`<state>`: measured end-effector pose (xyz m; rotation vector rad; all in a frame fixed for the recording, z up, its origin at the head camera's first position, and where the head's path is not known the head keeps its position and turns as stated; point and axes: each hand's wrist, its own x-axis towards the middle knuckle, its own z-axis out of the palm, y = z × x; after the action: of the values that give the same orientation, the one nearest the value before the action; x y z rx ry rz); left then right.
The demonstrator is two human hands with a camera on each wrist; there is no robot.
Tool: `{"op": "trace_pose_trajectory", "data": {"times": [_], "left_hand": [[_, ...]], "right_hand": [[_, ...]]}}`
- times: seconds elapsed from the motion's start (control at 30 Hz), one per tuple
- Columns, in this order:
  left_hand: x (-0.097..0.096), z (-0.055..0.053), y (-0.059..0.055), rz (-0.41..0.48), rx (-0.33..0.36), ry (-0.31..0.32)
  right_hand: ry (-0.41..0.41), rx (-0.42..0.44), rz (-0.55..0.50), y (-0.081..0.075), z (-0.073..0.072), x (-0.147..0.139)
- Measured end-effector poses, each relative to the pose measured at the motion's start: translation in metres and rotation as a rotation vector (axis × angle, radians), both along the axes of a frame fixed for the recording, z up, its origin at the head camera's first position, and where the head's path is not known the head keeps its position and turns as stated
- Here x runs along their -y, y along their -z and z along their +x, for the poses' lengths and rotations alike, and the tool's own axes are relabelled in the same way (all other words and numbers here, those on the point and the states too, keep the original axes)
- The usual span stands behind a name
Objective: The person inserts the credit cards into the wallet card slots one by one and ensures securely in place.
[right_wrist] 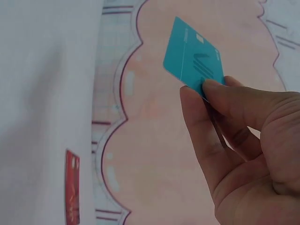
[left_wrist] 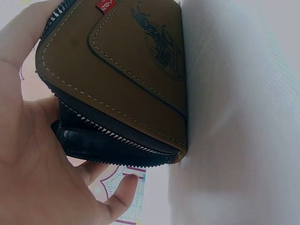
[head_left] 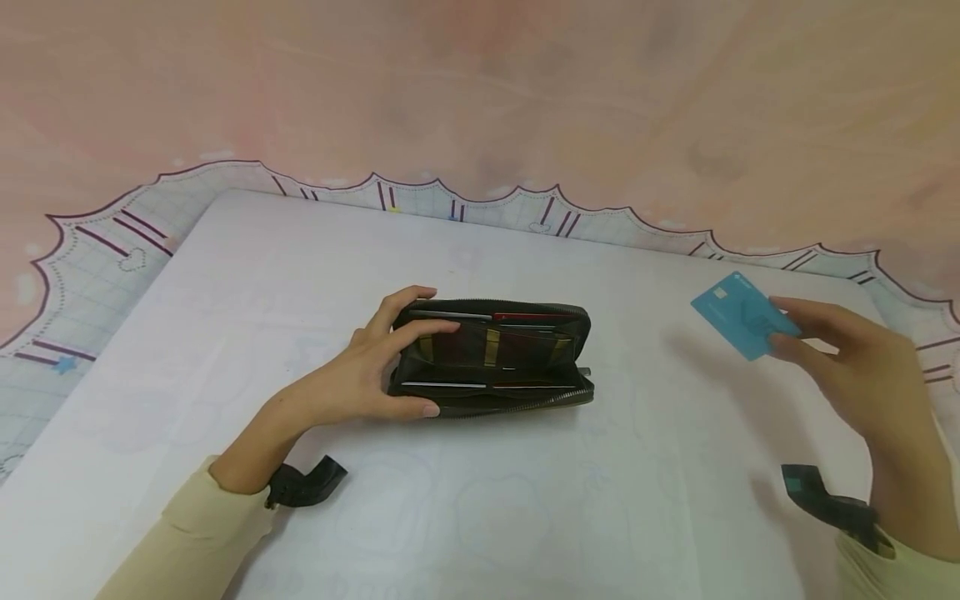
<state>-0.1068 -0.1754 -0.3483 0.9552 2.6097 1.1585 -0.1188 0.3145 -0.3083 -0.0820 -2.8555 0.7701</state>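
Observation:
An unzipped wallet (head_left: 525, 404) stands spread apart on the white table, its slots and dividers facing up. My left hand (head_left: 367, 367) grips its left end, thumb on the near side and a finger reaching inside. The left wrist view shows the wallet's brown outer face (left_wrist: 112, 70) with stitching, a dark emblem and a small red tag. Off to the right, my right hand (head_left: 862, 358) pinches a light blue bank card (head_left: 738, 312) by one corner between thumb and fingers. The card is raised and tilted above the table, apart from the wallet.
Several cards sit in the wallet's slots, including a red-edged card (head_left: 532, 317). Another view of a red card (right_wrist: 72, 187) is at the lower left of the right wrist view. A patterned cloth (head_left: 480, 100) with a scalloped border lies beyond the white tabletop (head_left: 495, 517).

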Motion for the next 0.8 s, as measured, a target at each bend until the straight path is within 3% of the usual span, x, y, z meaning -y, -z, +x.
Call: {"op": "trace_pose_trajectory", "data": {"times": [0.13,0.3,0.57,0.8], "left_hand": [[0.000,0.000,0.000,0.001,0.000,0.001],[0.000,0.000,-0.001,-0.005,-0.008,0.001],[0.000,0.001,-0.003,-0.002,0.007,0.001],[0.000,0.001,-0.003,-0.009,0.007,-0.002]], "right_hand": [[-0.097,-0.087,-0.098,-0.001,-0.003,0.015],[-0.200,-0.130,-0.183,-0.005,-0.006,0.033],[-0.299,-0.168,-0.206,-0.012,-0.009,0.057],[-0.361,-0.177,-0.162,-0.016,-0.011,0.077]]}}
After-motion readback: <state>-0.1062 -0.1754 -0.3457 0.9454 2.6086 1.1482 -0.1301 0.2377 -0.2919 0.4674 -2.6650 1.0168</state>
